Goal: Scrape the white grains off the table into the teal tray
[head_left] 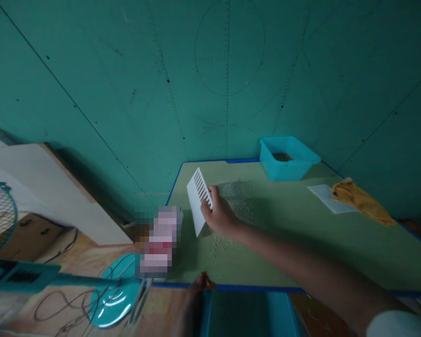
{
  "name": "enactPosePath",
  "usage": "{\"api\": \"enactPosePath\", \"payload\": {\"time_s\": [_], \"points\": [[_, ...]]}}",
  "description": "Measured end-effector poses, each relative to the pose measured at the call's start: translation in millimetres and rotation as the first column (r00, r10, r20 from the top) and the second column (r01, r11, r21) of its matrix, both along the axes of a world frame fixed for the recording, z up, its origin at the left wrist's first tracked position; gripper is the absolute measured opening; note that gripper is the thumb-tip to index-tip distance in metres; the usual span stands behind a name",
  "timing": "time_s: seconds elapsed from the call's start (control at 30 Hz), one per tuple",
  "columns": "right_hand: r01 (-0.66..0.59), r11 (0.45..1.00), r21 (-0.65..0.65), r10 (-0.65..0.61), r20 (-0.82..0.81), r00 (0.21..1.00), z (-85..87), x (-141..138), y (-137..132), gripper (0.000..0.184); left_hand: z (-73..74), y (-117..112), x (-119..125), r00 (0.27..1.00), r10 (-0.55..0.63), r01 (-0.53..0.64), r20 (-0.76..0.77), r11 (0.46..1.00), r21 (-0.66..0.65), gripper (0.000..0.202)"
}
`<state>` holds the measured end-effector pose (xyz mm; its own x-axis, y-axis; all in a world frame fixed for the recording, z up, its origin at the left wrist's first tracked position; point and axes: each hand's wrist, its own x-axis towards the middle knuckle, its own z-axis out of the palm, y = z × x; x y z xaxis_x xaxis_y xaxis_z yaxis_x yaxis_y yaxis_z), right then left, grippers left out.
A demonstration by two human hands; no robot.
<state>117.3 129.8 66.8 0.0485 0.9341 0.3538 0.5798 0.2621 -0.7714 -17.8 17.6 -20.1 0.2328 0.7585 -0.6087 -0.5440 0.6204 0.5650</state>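
Observation:
My right hand (pixel 219 216) grips a white slotted scraper card (pixel 198 199), held upright with its lower edge on the green table (pixel 301 243). Small pale grains (pixel 238 199) lie scattered on the table just right of the card and below my hand. My left hand (pixel 191 302) is low at the table's near edge. It holds the left rim of a teal container (pixel 249 313) pressed against the blue table border, and its fingers are mostly hidden.
A blue tub (pixel 287 159) holding some grains stands at the table's back edge. A yellow cloth (pixel 363 201) lies on a white sheet (pixel 324 196) at the right. A teal fan (pixel 112 295) and cables lie on the floor at the left. A teal wall rises behind.

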Motion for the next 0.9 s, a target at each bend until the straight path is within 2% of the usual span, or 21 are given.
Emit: {"api": "enactPosePath", "payload": {"time_s": [0.1, 0.23, 0.53, 0.77, 0.9], "points": [[0.018, 1.0, -0.024, -0.017, 0.011, 1.0, -6.4, 0.6, 3.5, 0.024, 6.3, -1.2, 3.7, 0.999, 0.0, 0.003, 0.043, 0.998, -0.057, 0.023], [0.057, 0.998, -0.038, -0.057, 0.016, 0.998, -10.6, 15.2, 2.1, 0.024, 10.2, -3.9, 3.0, 0.998, 0.022, -0.014, 0.051, 0.988, -0.156, 0.024], [0.164, 0.986, -0.042, -0.164, -0.004, 0.986, -12.7, 45.4, -13.1, 0.024, 9.1, -7.8, -2.7, 0.999, -0.029, 0.031, 0.028, 0.997, -0.078, 0.028], [0.187, 0.982, -0.023, -0.188, -0.055, 0.981, -12.7, 60.3, -22.4, 0.026, 12.1, -12.1, 7.0, 0.998, -0.019, 0.025, 0.057, 0.995, -0.095, 0.038], [0.171, 0.985, -0.015, -0.172, -0.11, 0.979, -10.4, 61.3, -27.8, 0.023, 14.2, -11.7, 7.8, 0.999, 0.0, 0.004, 0.052, 0.997, -0.075, 0.033]]}}
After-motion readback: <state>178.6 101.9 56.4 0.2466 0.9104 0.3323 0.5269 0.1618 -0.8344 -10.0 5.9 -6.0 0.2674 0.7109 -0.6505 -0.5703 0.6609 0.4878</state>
